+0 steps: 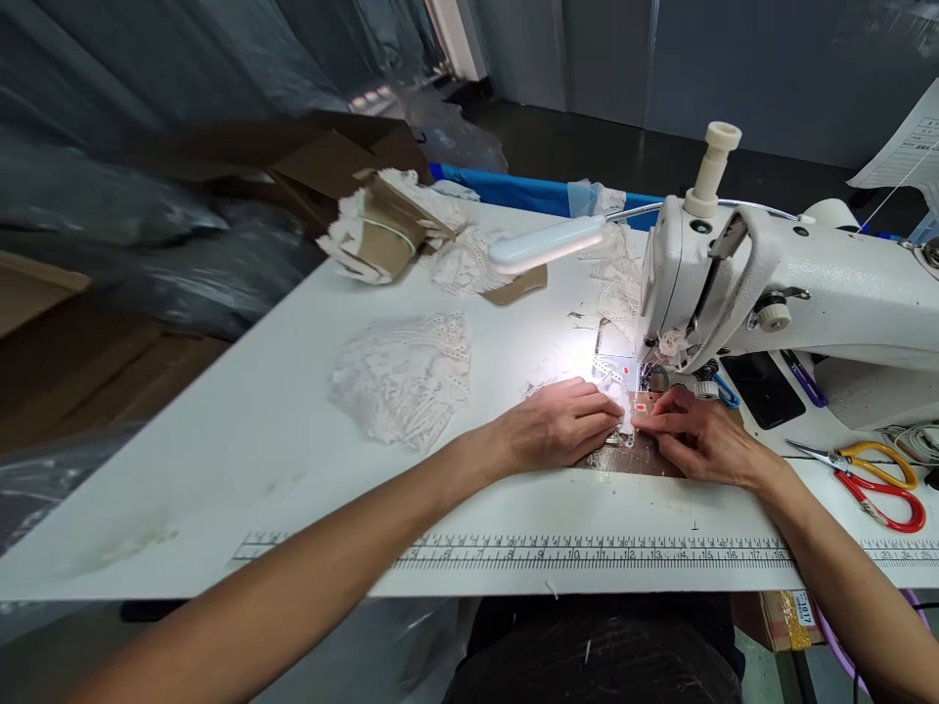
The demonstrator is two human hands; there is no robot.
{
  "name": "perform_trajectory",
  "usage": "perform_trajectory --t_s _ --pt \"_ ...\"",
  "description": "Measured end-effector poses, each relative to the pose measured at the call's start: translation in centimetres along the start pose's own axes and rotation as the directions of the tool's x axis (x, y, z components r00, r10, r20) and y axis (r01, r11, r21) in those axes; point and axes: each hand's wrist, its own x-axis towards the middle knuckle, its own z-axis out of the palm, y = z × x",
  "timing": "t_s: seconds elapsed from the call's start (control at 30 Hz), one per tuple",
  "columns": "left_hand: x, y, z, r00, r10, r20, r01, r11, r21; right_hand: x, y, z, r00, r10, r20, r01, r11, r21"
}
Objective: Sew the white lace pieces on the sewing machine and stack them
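A small white lace piece (613, 383) lies at the needle area of a white sewing machine (734, 284), under a bright lamp. My left hand (564, 425) is closed, its fingertips pressed on the lace's lower left edge. From the other side my right hand (700, 437) is curled, with its fingertips at the lace's right edge, just below the presser foot. The exact pinch of the right fingers is partly hidden. Beneath both hands is a brownish, shiny machine plate (635, 460).
A lace pile (403, 376) lies left of my hands; a bundle of lace with brown card (392, 230) sits farther back. To the right are a dark phone (763, 389), scissors (872, 474) with red and yellow handles, and a purple cutter (804, 377). A printed ruler (528, 552) follows the table's front edge.
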Motion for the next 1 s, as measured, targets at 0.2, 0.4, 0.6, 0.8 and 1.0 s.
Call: perform_trajectory --t_s 0.2,0.4,0.6,0.8,1.0 --pt "0.12 0.1 -0.49 0.999 0.001 -0.032 -0.002 1.0 -0.014 0.15 -0.79 0.57 0.995 0.042 0.096 -0.016 0.965 -0.261" --pt "-0.39 -0.49 -0.27 0.993 -0.104 -0.05 0.108 0.99 0.087 0.2 -0.93 0.58 0.993 0.067 0.094 -0.041 0.966 -0.256" --pt "-0.61 -0.32 0.08 0.991 -0.119 0.058 0.108 0.979 0.174 0.21 -0.91 0.69 0.993 0.079 0.092 -0.054 0.967 -0.247" --pt "-0.61 -0.21 -0.04 0.992 -0.112 0.061 0.098 0.975 0.199 0.24 -0.85 0.74 0.994 0.076 0.085 -0.053 0.969 -0.243" --pt "-0.7 -0.34 0.0 0.992 -0.1 0.083 0.081 0.976 0.203 0.25 -0.85 0.71 0.997 0.041 0.059 -0.024 0.966 -0.257"
